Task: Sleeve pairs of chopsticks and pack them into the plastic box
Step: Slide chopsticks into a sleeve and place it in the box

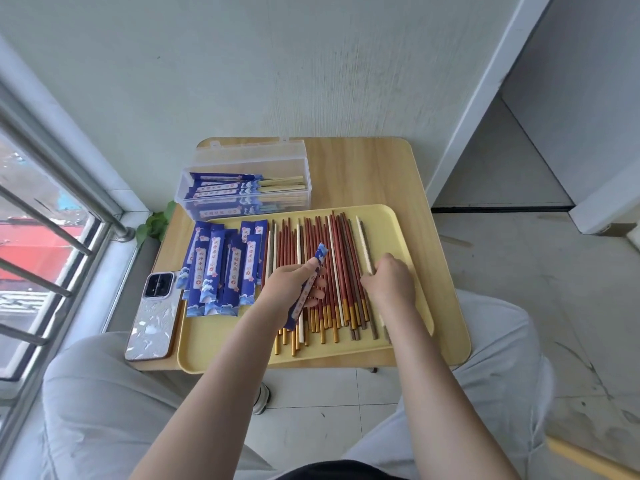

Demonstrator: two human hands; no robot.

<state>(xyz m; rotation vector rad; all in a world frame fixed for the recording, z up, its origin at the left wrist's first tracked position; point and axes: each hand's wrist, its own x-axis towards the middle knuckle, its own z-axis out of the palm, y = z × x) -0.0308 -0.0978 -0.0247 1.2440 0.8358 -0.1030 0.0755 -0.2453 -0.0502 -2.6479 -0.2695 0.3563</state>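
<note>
The left hand (294, 282) holds one blue sleeve (309, 287) in a closed grip, slanted over the loose chopsticks (322, 271) on the yellow tray (408, 237). Just right of it, the right hand (389, 280) curls its fingers onto a pale chopstick (364, 249), seemingly picking a pair. Next, I judge, two sticks must be aligned and slid into the sleeve's mouth. The plastic box (246, 188), beyond the left grip, is partly filled.

right hand's fingers (367, 280) curled out of sight, sleeve (307, 289) print unreadable
</note>
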